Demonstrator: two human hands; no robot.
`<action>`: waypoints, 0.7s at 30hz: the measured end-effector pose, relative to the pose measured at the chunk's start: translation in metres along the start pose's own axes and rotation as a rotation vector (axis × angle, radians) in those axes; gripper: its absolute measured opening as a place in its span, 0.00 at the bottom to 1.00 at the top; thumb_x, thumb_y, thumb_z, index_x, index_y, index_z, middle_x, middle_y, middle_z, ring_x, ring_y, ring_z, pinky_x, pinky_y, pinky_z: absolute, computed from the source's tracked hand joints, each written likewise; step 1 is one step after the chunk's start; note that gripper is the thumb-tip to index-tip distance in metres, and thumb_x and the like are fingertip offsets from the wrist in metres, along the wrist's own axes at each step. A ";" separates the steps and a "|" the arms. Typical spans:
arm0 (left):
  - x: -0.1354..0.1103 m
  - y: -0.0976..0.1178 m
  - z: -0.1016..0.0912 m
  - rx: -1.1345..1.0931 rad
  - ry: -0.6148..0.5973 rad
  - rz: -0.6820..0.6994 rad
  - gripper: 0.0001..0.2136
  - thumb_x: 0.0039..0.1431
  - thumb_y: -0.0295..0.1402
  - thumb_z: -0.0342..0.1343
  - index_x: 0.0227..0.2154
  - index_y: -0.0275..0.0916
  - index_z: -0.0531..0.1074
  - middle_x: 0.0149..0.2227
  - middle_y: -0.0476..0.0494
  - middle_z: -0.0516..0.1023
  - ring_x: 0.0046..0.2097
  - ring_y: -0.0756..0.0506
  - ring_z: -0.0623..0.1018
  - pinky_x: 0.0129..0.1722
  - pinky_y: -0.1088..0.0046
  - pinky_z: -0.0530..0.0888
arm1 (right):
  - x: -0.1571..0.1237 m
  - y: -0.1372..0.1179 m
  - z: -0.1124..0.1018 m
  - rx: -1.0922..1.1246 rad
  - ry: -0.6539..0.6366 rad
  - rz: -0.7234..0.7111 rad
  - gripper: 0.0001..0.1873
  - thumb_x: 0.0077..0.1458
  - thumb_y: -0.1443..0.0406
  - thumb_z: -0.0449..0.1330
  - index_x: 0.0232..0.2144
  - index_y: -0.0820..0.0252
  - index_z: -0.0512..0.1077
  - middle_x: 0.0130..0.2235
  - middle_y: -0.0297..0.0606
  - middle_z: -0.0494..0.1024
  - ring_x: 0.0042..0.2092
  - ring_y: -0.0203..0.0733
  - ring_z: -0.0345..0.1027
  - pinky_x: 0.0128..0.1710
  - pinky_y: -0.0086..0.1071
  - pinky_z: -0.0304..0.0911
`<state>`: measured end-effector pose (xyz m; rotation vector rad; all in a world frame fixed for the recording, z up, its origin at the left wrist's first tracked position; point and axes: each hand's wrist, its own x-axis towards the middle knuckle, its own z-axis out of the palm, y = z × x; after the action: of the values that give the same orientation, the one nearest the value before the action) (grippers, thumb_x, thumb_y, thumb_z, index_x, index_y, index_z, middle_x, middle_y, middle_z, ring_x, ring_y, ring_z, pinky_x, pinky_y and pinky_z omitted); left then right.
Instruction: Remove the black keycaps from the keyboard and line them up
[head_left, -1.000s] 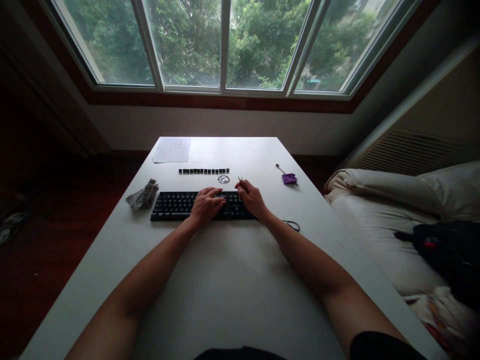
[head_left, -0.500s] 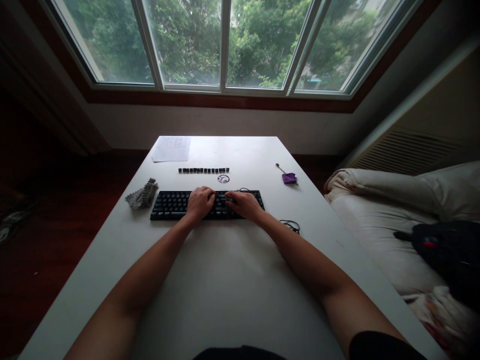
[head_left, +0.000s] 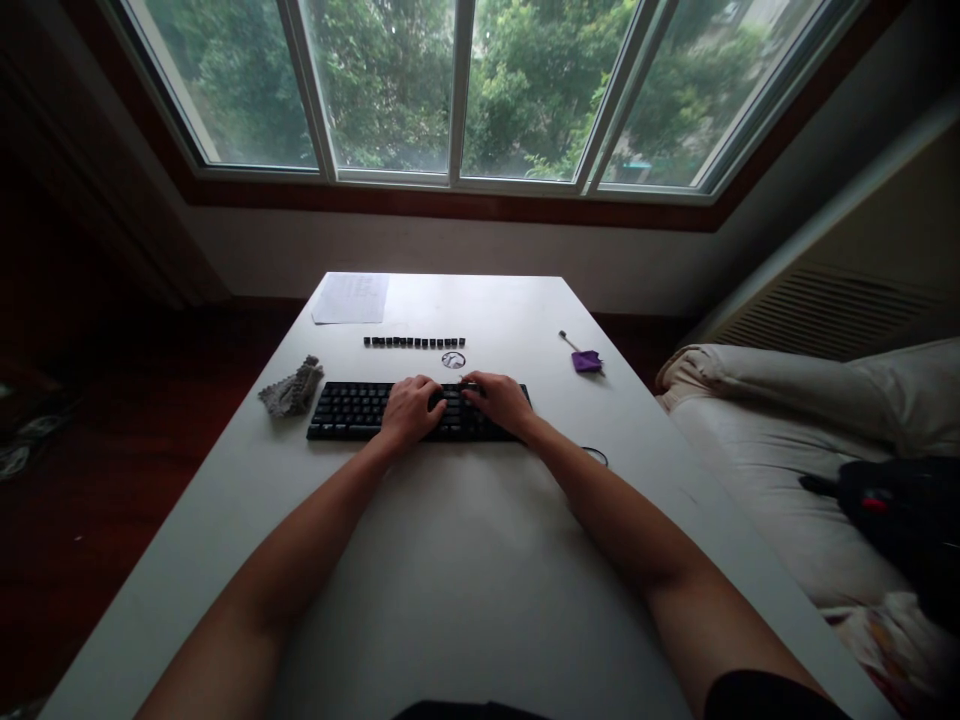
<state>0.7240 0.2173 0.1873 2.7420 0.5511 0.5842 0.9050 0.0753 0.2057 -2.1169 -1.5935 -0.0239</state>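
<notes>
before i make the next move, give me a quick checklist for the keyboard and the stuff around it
1. Keyboard resting on the table: ok
2. Left hand at the keyboard: ok
3. Right hand gripping something: cannot tell, too small to make out
4. Small black keys lined up beyond the keyboard: ok
5. Whole cable in view: not ok, only a loop shows
6. Paper apart from the keyboard: ok

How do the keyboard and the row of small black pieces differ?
The keyboard is one long unit; the row of pieces is many separate little blocks. The left hand and right hand are at the keyboard; neither is at the row of pieces. Both are black and on the white table.
</notes>
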 end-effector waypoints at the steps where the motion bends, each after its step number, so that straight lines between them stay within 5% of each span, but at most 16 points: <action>1: 0.000 -0.002 -0.002 -0.008 -0.030 0.035 0.18 0.63 0.47 0.57 0.52 0.45 0.75 0.53 0.40 0.74 0.55 0.36 0.71 0.60 0.53 0.66 | 0.007 0.008 -0.004 0.001 0.020 0.037 0.15 0.63 0.57 0.60 0.50 0.50 0.77 0.43 0.37 0.84 0.43 0.45 0.77 0.42 0.33 0.66; 4: 0.001 -0.007 -0.008 -0.037 -0.136 0.134 0.29 0.58 0.54 0.60 0.58 0.47 0.72 0.58 0.40 0.71 0.59 0.35 0.68 0.64 0.53 0.64 | 0.031 0.034 -0.010 -0.037 0.029 0.136 0.15 0.62 0.55 0.60 0.49 0.50 0.78 0.37 0.36 0.83 0.38 0.44 0.75 0.39 0.32 0.64; 9: -0.002 -0.010 -0.016 -0.043 -0.193 0.197 0.37 0.55 0.58 0.61 0.64 0.47 0.67 0.63 0.38 0.66 0.64 0.33 0.65 0.67 0.53 0.61 | 0.072 0.064 -0.004 -0.137 -0.039 0.289 0.15 0.62 0.55 0.60 0.49 0.50 0.78 0.41 0.39 0.83 0.43 0.45 0.75 0.42 0.33 0.64; 21: -0.006 -0.013 -0.015 -0.003 -0.204 0.211 0.44 0.50 0.56 0.66 0.68 0.48 0.62 0.67 0.38 0.62 0.66 0.31 0.62 0.68 0.51 0.58 | 0.121 0.060 0.016 -0.294 -0.154 0.394 0.17 0.66 0.58 0.56 0.55 0.52 0.74 0.51 0.46 0.80 0.49 0.49 0.75 0.46 0.36 0.67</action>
<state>0.7081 0.2290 0.1944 2.8327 0.2142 0.3429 0.9941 0.1779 0.2054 -2.6886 -1.2864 0.0393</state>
